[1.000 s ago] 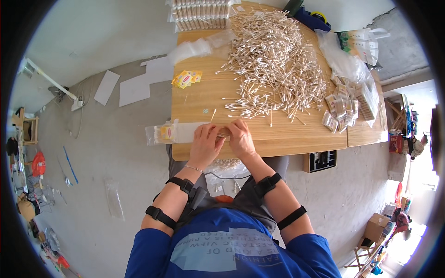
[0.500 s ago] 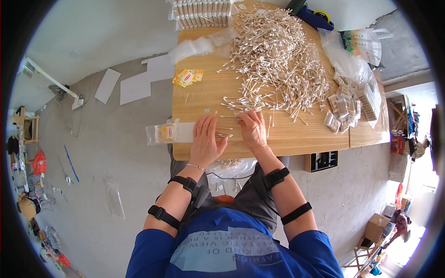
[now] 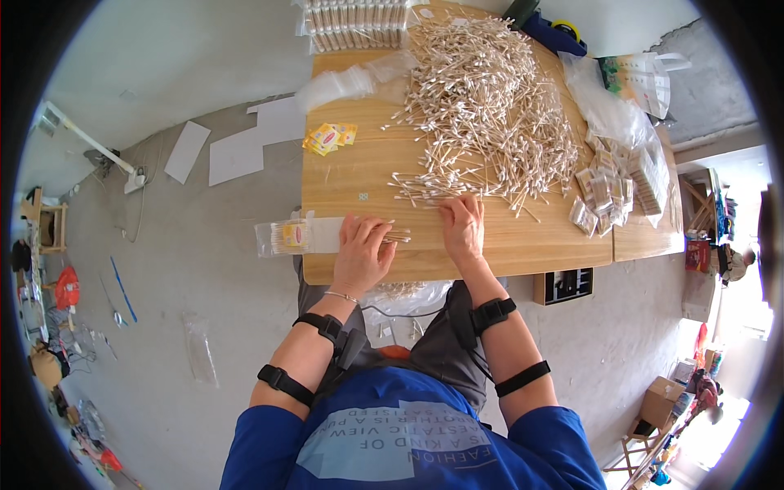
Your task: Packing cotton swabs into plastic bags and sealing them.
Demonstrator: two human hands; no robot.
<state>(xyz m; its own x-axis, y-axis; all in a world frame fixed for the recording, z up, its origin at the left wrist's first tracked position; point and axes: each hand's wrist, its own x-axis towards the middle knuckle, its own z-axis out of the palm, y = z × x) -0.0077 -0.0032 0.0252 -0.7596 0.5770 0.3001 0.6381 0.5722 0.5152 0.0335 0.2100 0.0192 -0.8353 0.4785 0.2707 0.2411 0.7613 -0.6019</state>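
Note:
My left hand (image 3: 362,255) is curled over a small bundle of cotton swabs (image 3: 398,236) near the table's front edge; their tips stick out to the right of its fingers. Just left of that hand lies a white strip (image 3: 326,234), and beyond it a clear packet of swabs (image 3: 286,238) with a yellow label overhangs the left table edge. My right hand (image 3: 464,230) has its fingers drawn together at the near fringe of a big loose heap of cotton swabs (image 3: 482,98). Whatever its fingertips pinch is hidden.
Yellow printed cards (image 3: 330,137) and clear plastic bags (image 3: 343,86) lie on the table's left side. Rows of filled packets (image 3: 353,24) stand at the back. Small filled packs (image 3: 603,189) sit at the right. A tape dispenser (image 3: 557,33) is at the far edge.
My right hand has shifted to the right along the front of the swab heap. The left hand stays in nearly the same place, its fingers now more curled over the bundle.

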